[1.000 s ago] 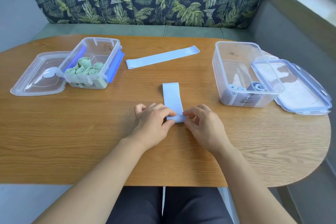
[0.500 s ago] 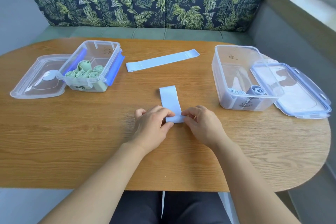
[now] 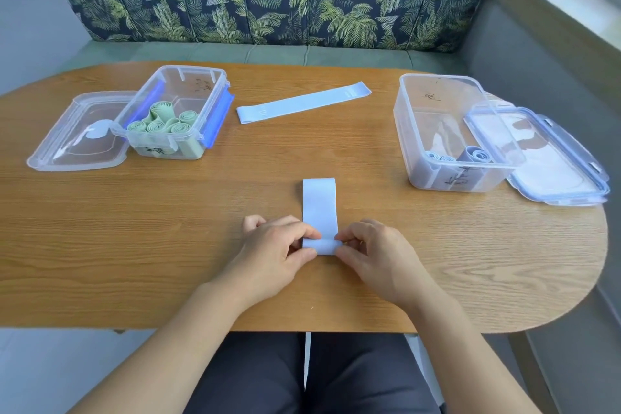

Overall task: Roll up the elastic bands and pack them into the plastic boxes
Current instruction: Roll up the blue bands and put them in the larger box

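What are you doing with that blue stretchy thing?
A person is rolling up a light blue band on the table: left hand and right hand both pinch its near end, the roll barely started. A second blue band lies flat farther back. The right box holds blue rolls; the left box holds green rolls.

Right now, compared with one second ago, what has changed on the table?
The left hand and right hand drew the blue band slightly toward the person, pinching its rolled near end as before. The far band, left box, left lid, right box and right lid stayed put.
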`<state>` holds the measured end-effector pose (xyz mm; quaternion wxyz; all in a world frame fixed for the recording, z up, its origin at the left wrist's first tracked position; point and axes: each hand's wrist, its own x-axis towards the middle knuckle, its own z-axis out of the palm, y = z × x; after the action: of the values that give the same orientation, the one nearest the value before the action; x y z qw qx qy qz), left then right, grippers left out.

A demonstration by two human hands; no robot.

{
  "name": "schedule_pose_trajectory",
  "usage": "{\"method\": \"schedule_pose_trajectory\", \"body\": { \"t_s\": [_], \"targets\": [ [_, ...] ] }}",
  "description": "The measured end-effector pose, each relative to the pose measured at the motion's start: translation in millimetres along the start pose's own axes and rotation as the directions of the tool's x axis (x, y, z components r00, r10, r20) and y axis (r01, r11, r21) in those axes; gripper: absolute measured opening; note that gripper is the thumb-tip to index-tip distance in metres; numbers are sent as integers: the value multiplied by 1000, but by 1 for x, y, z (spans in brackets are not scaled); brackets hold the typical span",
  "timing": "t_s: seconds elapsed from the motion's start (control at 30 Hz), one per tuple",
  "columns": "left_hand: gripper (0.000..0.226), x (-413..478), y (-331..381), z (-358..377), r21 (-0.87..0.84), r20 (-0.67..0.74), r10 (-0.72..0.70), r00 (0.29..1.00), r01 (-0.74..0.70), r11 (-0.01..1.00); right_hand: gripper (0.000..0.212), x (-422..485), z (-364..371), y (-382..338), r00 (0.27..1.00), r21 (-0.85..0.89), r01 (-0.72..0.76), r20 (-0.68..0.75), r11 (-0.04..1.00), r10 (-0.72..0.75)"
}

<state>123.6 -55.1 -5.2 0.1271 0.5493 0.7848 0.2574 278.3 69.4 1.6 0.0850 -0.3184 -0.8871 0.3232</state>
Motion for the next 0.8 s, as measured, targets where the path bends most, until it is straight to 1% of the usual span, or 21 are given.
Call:
{"method": "schedule_pose_trajectory", "body": {
  "t_s": [0.13,0.2,0.3,0.37,0.47,0.57,0.67,0.73,0.8],
  "targets": [
    [16,-9,2,3,-18,-39,22,999,-23,1000,17,-8,2,-2,1000,-3,-3,-18,1000,3],
    [17,-11,1,7,-53,-77,29,997,-33,998,17,-8,4,-1,999,26,-19,-42,999,21],
    [26,-13,-3,14,-98,-135,31,990,-45,994,17,-9,8,-1,996,77,-37,-82,996,43],
    [24,-13,-4,16,-117,-161,7,987,-27,993,15,-10,10,0,991,124,-52,-117,991,66],
    [21,-12,-4,15,-139,-136,-35,990,16,990,9,-12,14,1,986,204,-64,-138,977,93],
    [24,-11,-5,16,-129,-126,-20,992,3,992,4,-10,14,0,985,213,-76,-133,974,106],
    [33,-11,-5,16,-96,-126,5,992,-17,995,4,-6,12,-2,985,211,-106,-113,972,132],
    [37,-11,-2,15,-110,-137,-16,990,1,994,4,-3,10,-3,984,200,-127,-97,972,148],
    [33,-11,0,13,-121,-139,-33,990,16,992,6,-1,9,-3,982,188,-151,-84,971,169]
  ]
}}
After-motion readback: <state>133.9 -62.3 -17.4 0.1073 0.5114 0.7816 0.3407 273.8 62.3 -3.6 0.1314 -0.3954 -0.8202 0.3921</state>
